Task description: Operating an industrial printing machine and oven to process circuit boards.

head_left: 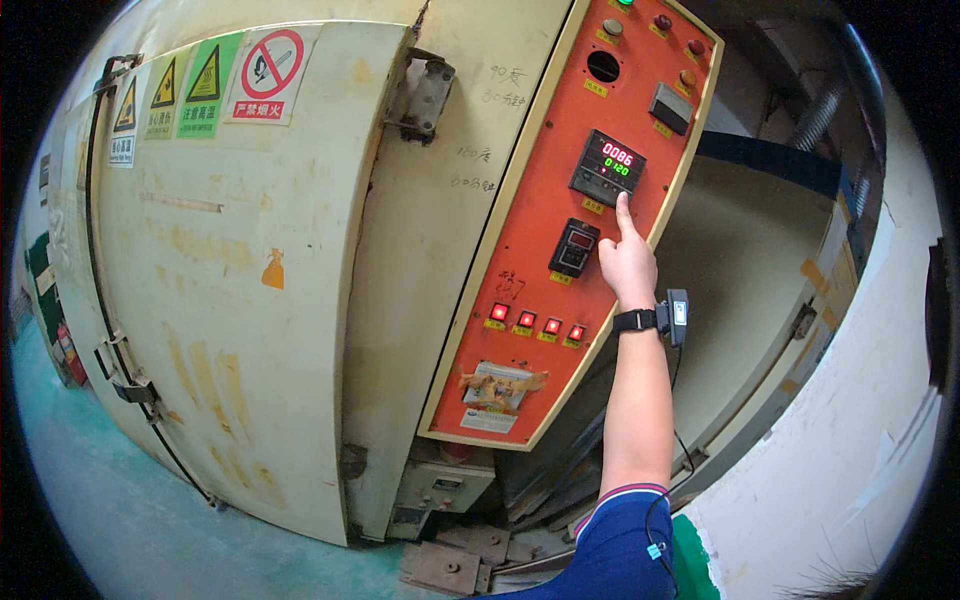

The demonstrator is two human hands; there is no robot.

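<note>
My right hand [630, 260] is raised to an orange control panel [545, 300] in a cream frame. Its index finger is stretched out, while the other fingers appear curled in, with nothing held. The fingertip touches or nearly touches the lower right edge of a black digital controller [608, 168] with red and green lit digits. Just left of the hand is a smaller dark timer-like module [574, 248]. A black strap [636, 320] with a small device [678, 316] circles my right wrist. My left hand is out of the picture.
Four-sided red lit switches [526, 320] line the lower panel; round lamps [662, 23] and a grey block [669, 108] sit higher. At left stands a large cream door [250, 330] with warning signs [208, 88], a hinge [430, 100] and a latch [133, 391]. A cable [682, 450] hangs along my arm.
</note>
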